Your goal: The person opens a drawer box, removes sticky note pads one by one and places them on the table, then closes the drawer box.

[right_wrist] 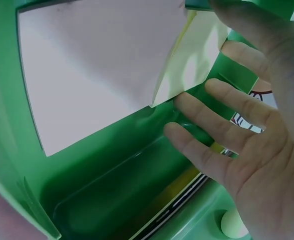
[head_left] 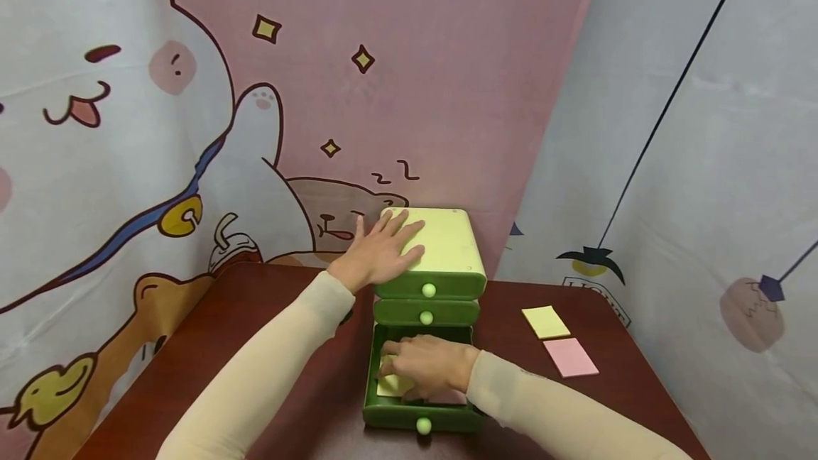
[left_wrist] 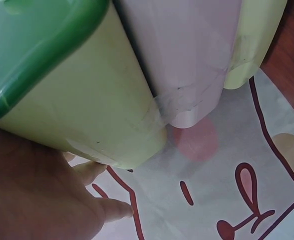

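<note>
A small drawer cabinet with a pale yellow top and green drawer fronts stands on the table. My left hand rests on its top with fingers spread. The bottom drawer is pulled out, and my right hand is inside it. A yellow sticky note pad and a pink sticky note pad lie side by side in there. In the right wrist view, extended fingertips are right at the edge of the yellow pad, beside the pink pad. My right palm hides part of both pads in the head view.
On the table's right side lie another yellow sticky note pad and another pink one, edges close together. The middle drawer and top drawer are closed. A cartoon-printed cloth hangs behind the dark red table.
</note>
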`<move>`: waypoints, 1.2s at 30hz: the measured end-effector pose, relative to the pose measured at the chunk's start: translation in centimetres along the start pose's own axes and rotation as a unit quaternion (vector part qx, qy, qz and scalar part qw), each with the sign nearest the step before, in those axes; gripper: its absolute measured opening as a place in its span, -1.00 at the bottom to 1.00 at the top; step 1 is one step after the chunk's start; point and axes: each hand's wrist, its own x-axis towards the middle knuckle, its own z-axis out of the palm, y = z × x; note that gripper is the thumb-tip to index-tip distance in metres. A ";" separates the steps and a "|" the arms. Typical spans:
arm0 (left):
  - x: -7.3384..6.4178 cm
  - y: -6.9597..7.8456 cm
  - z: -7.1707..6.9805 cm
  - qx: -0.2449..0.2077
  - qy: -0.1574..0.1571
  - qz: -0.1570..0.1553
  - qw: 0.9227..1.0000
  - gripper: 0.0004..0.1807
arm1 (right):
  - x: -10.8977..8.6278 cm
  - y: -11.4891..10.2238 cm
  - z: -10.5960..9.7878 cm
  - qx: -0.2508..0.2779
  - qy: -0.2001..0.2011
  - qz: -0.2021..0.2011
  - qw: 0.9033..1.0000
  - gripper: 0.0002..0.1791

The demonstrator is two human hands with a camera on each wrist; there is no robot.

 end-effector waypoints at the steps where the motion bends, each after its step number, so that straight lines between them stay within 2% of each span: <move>1: 0.0 0.0 0.0 0.001 0.000 0.000 1.000 -0.18 | 0.0 0.0 0.0 0.002 0.000 0.001 1.000 -0.39; 11: -0.1 0.1 0.1 -0.002 -0.006 -0.001 1.000 -0.18 | 0.4 -0.3 0.2 -0.016 0.010 -0.001 1.000 -0.44; 21: 0.1 0.1 0.2 0.002 0.001 -0.002 1.000 -0.19 | 1.0 -0.3 -0.1 -0.058 0.015 -0.012 0.998 -0.55; 25: 0.2 0.1 0.1 0.008 -0.001 -0.003 1.000 -0.19 | 1.1 -0.3 -0.2 -0.068 0.014 -0.008 0.998 -0.53; 36: 0.2 -0.1 0.2 -0.006 -0.002 -0.002 1.000 -0.19 | 1.0 -0.3 -0.4 -0.030 -0.012 0.030 0.999 -0.40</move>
